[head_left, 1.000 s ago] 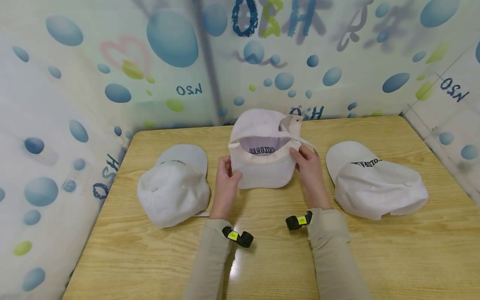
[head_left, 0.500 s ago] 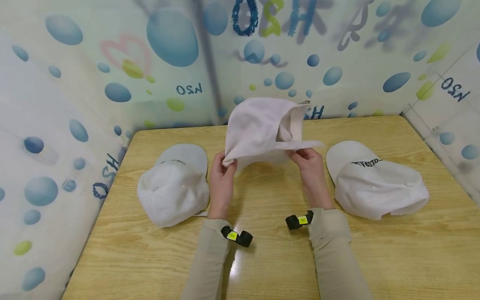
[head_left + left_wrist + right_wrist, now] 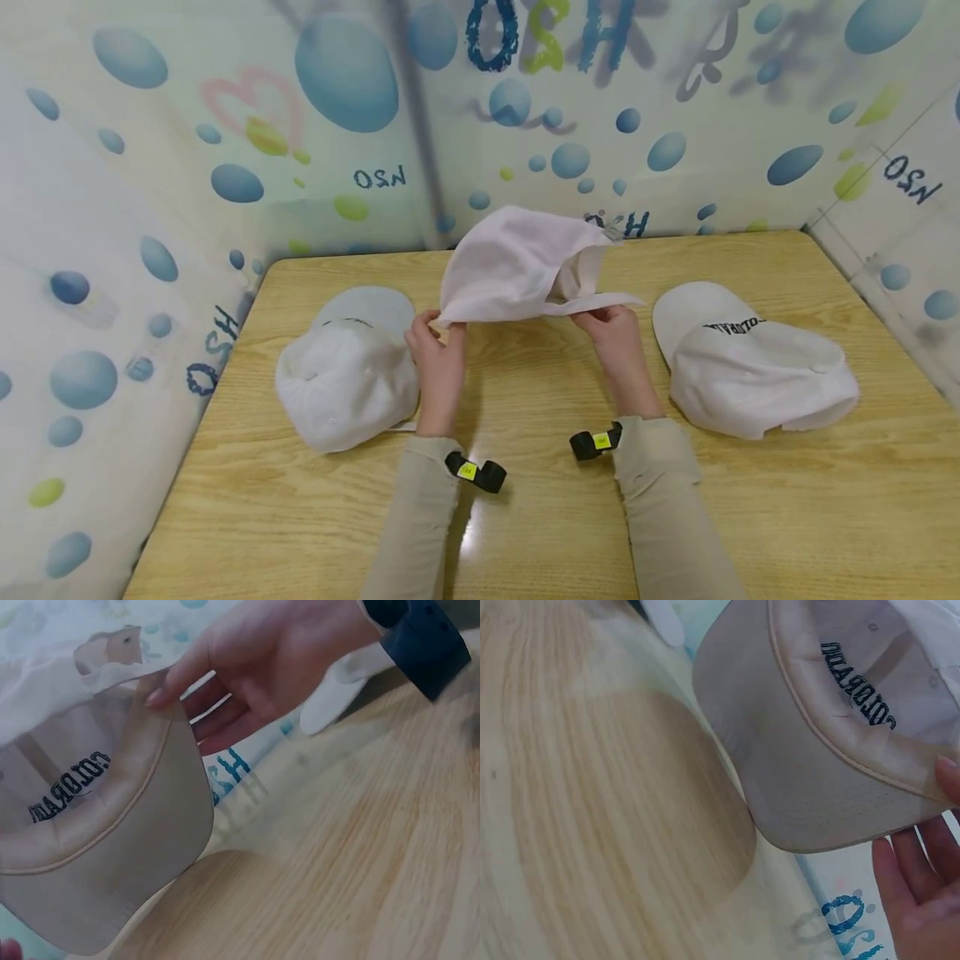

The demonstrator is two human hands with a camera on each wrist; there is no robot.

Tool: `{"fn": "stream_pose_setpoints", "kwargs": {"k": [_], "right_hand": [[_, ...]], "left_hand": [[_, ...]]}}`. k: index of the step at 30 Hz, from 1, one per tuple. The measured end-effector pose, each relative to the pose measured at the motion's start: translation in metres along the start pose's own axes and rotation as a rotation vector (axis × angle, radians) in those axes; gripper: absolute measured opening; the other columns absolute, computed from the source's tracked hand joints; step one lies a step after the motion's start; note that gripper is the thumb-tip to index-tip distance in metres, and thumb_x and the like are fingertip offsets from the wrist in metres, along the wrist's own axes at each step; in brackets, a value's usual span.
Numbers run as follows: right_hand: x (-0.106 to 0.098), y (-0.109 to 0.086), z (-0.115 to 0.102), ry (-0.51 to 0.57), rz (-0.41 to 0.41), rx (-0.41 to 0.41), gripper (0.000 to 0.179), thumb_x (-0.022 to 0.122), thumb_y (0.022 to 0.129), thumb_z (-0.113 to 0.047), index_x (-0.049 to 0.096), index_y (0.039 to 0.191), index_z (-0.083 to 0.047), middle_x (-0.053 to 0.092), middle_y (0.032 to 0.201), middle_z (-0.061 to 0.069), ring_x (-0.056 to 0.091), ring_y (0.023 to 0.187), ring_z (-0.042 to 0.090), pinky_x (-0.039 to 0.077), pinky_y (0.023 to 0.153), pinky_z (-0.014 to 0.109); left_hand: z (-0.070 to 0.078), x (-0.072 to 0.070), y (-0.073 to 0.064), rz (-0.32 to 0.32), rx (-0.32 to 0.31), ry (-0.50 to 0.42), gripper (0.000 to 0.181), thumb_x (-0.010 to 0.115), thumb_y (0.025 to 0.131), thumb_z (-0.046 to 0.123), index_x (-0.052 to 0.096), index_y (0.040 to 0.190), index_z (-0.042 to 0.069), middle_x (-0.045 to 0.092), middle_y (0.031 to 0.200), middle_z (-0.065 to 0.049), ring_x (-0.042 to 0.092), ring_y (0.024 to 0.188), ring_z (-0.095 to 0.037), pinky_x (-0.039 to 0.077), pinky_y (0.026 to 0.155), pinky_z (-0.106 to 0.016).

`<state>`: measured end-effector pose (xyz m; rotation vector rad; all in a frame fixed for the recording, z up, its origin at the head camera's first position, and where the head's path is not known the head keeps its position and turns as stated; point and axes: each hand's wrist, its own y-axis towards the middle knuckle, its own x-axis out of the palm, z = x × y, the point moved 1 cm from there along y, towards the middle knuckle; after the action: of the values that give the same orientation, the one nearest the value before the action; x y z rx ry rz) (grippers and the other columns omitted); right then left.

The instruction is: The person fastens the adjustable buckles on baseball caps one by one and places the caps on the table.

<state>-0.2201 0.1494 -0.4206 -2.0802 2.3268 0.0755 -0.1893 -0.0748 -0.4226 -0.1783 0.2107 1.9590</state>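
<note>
A white baseball cap [image 3: 517,267] is held up over the far part of the table, crown upward, its back opening and strap toward the right. My left hand [image 3: 438,358] pinches its left lower edge; my right hand [image 3: 618,346] grips the right edge beneath the strap. In the left wrist view, the left hand [image 3: 262,667] has its thumb on the inner band of the cap [image 3: 142,840]. The right wrist view shows the right hand [image 3: 922,892] with thumb inside and fingers under the brim of the cap [image 3: 802,772]. Dark embroidered letters show reversed inside the crown.
On the wooden table [image 3: 540,517], one white cap [image 3: 348,375] lies at left and another white cap [image 3: 757,367] at right, with dark lettering. Behind stands a wall [image 3: 465,108] with blue and green dots. Black straps [image 3: 476,472] circle both wrists.
The held cap has tilted, so its inside and brim no longer face the head camera. It rose, then came down slightly. Both hands kept hold; the two other caps stayed put.
</note>
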Motion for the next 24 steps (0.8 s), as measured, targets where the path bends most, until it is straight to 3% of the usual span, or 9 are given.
{"fn": "stream_pose_setpoints", "kwargs": {"k": [4, 8, 10, 12, 16, 19, 24], "right_hand": [[0.001, 0.000, 0.001, -0.015, 0.090, -0.011, 0.033, 0.069, 0.079, -0.022, 0.064, 0.106, -0.004, 0.062, 0.097, 0.001, 0.053, 0.090, 0.013, 0.043, 0.077, 0.027], [0.001, 0.001, 0.003, -0.006, 0.118, -0.026, 0.027, 0.069, 0.078, -0.018, 0.066, 0.100, -0.002, 0.062, 0.090, 0.000, 0.054, 0.085, 0.014, 0.043, 0.073, 0.026], [0.001, 0.001, 0.004, -0.006, 0.117, -0.033, 0.025, 0.068, 0.079, -0.017, 0.066, 0.098, -0.002, 0.062, 0.090, 0.001, 0.053, 0.085, 0.014, 0.043, 0.073, 0.026], [0.001, 0.002, 0.006, -0.013, 0.112, -0.040, 0.022, 0.067, 0.079, -0.016, 0.066, 0.097, -0.002, 0.062, 0.091, 0.002, 0.052, 0.084, 0.014, 0.043, 0.073, 0.027], [0.000, 0.002, 0.005, -0.021, 0.101, -0.034, 0.021, 0.065, 0.081, -0.015, 0.064, 0.098, -0.002, 0.061, 0.094, 0.002, 0.052, 0.086, 0.015, 0.043, 0.075, 0.029], [0.000, 0.001, 0.003, -0.012, 0.090, -0.014, 0.024, 0.065, 0.081, -0.015, 0.063, 0.101, -0.001, 0.060, 0.094, 0.001, 0.051, 0.089, 0.015, 0.042, 0.076, 0.029], [-0.001, 0.000, 0.002, -0.033, 0.077, 0.004, 0.026, 0.065, 0.081, -0.015, 0.062, 0.103, 0.000, 0.059, 0.097, 0.004, 0.050, 0.091, 0.015, 0.041, 0.080, 0.031]], "left_hand": [[-0.003, 0.003, -0.001, -0.087, -0.103, -0.095, 0.047, 0.049, 0.085, 0.051, 0.034, 0.098, 0.008, 0.034, 0.085, -0.004, 0.044, 0.070, -0.026, 0.037, 0.059, -0.033], [-0.004, 0.005, -0.003, -0.240, -0.218, -0.156, 0.054, 0.042, 0.087, 0.053, 0.052, 0.094, 0.000, 0.057, 0.080, -0.010, 0.060, 0.077, -0.032, 0.047, 0.064, -0.040], [-0.004, 0.006, -0.003, -0.300, -0.225, -0.180, 0.059, 0.041, 0.087, 0.055, 0.060, 0.095, 0.000, 0.063, 0.086, -0.014, 0.062, 0.083, -0.031, 0.047, 0.071, -0.042], [-0.003, 0.007, -0.003, -0.345, -0.194, -0.237, 0.056, 0.041, 0.088, 0.054, 0.062, 0.100, 0.003, 0.064, 0.097, -0.015, 0.060, 0.092, -0.029, 0.045, 0.079, -0.043], [0.002, 0.007, -0.003, -0.410, -0.113, -0.528, 0.045, 0.043, 0.092, 0.042, 0.056, 0.114, 0.006, 0.057, 0.114, -0.017, 0.049, 0.110, -0.035, 0.034, 0.093, -0.050], [0.008, 0.006, -0.002, -0.456, -0.139, -0.733, 0.044, 0.041, 0.094, 0.039, 0.050, 0.122, 0.007, 0.054, 0.119, -0.015, 0.043, 0.116, -0.035, 0.027, 0.098, -0.051], [0.010, 0.004, 0.001, -0.514, -0.203, -0.972, 0.040, 0.038, 0.096, 0.032, 0.043, 0.125, 0.004, 0.057, 0.114, -0.012, 0.049, 0.110, -0.027, 0.025, 0.100, -0.047]]}}
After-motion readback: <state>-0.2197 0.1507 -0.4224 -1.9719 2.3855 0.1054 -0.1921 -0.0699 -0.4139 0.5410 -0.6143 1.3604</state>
